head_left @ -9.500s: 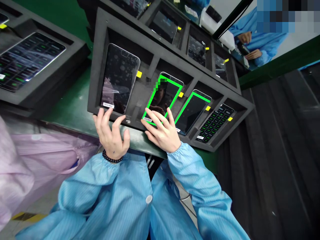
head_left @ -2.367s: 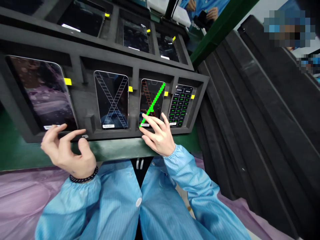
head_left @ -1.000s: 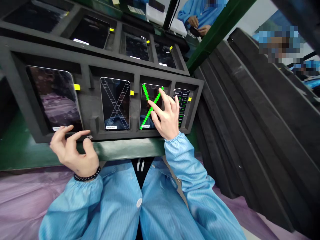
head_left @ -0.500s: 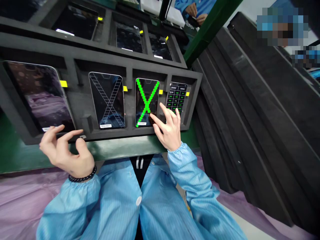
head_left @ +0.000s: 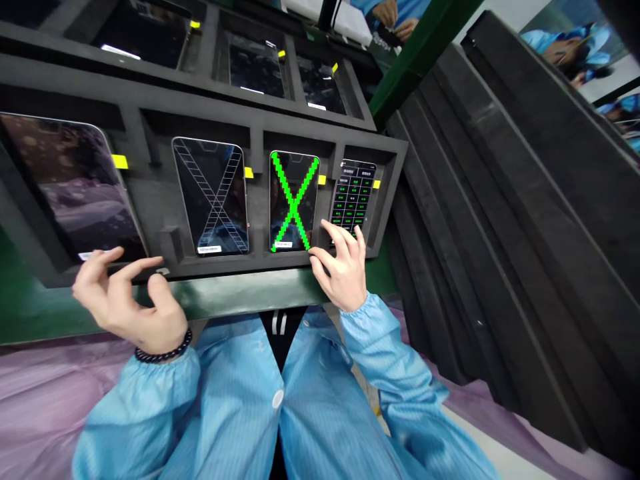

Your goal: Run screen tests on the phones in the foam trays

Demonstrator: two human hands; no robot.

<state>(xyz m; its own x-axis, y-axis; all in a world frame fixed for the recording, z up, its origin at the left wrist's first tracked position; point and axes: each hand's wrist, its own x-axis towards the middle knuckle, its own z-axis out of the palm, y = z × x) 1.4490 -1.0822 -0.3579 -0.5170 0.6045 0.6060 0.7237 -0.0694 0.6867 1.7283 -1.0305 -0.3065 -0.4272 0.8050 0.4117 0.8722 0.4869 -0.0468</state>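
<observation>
A black foam tray (head_left: 259,200) holds several smartphones in its compartments. My right hand (head_left: 344,270) is open, its index fingertip at the lower right corner of a phone (head_left: 293,180) whose screen shows a full green X. To its right, partly behind my fingers, lies a phone (head_left: 354,193) with a grid of green text. A phone (head_left: 213,193) left of the green X shows an X of white outlined boxes. My left hand (head_left: 133,300) is open with fingers spread over the front edge of the tray, near the dark-screened phone (head_left: 70,180) at far left. Neither hand holds anything.
Behind stands a second foam tray (head_left: 213,60) with dark-screened phones. Black foam trays (head_left: 480,220) are stacked on the right beside a green post (head_left: 425,60). A green bench edge (head_left: 240,293) runs in front. Other people in blue work across and at the right.
My right index finger has slid down and right to the phone's lower corner. The green X's lower right arm is now filled. My left hand stays nearly still; the view has shifted slightly.
</observation>
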